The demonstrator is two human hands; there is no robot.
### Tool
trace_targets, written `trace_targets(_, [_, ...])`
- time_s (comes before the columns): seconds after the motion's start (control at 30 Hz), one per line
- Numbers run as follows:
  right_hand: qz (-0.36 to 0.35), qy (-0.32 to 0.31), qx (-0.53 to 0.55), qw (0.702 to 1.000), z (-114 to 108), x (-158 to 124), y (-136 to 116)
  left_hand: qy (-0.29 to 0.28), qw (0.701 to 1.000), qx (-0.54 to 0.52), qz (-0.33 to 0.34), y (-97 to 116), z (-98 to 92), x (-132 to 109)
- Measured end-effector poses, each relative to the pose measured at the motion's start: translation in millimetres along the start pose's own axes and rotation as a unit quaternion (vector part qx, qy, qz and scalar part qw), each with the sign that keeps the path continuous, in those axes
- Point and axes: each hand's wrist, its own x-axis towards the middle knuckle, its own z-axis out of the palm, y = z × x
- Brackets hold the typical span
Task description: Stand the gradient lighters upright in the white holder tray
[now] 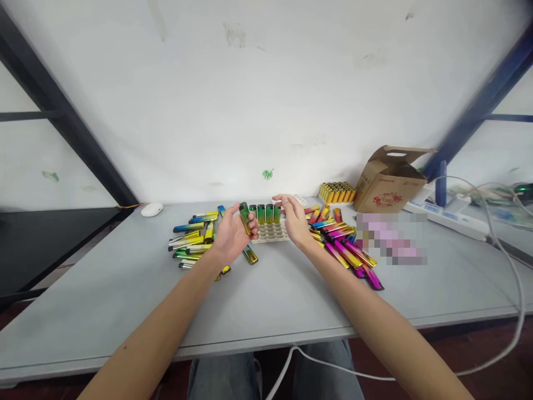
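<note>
1. Since it sits across the turned-up palm of the person's left hand point(233, 239), one green-and-yellow lighter point(245, 218) is easy to pick out: shiny, tilted, dark end uppermost, held above the desk point(266, 311).
2. The left fingers are curled around that lighter, closed on it near its lower half.
3. Just beyond, between the two hands, lies a pale tray point(270, 232) with rows of round holes. A row of green lighters point(261, 214) stands upright along its far side; many nearer holes show bare.
4. The right hand point(295, 221) is at the right end of that row, index finger stretched toward the lighters. Its other fingers are partly hidden, so I cannot tell whether they grip or touch anything.
5. Left of the left hand, a loose pile of lighters point(189, 228) in yellow, blue, silver and green lies flat. A single lighter point(250, 254) rests just in front of the tray.
6. Right of the right hand spreads a second pile point(347, 254), in magenta, gold, red, orange and blue.
7. Farther back on the right, a block of golden lighters point(337, 193) stands in tight rows beside an open cardboard box point(387, 194) with red print.
8. Outermost are a rounded white object point(152, 209) at the far left, a white power strip point(447, 220) at the right, and a stained white wall point(266, 111) behind.
</note>
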Motion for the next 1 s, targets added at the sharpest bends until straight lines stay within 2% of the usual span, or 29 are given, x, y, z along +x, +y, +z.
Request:
trace_targets(0.13, [0.0,0.002,0.002,1.0,-0.1,0.2,0.5,0.003,0.999,-0.032,-0.018,-1.8,0.0,1.2])
trace_targets(0.53, [-0.003,0.001,-0.004,1.0,0.2,-1.6,-3.2,0.032,0.999,-0.006,0.0,-3.5,2.3,2.3])
trace_targets(1.0, [-0.011,0.006,-0.015,1.0,0.6,-0.7,-0.9,-0.015,0.999,-0.042,-0.025,-3.3,5.6,-2.1])
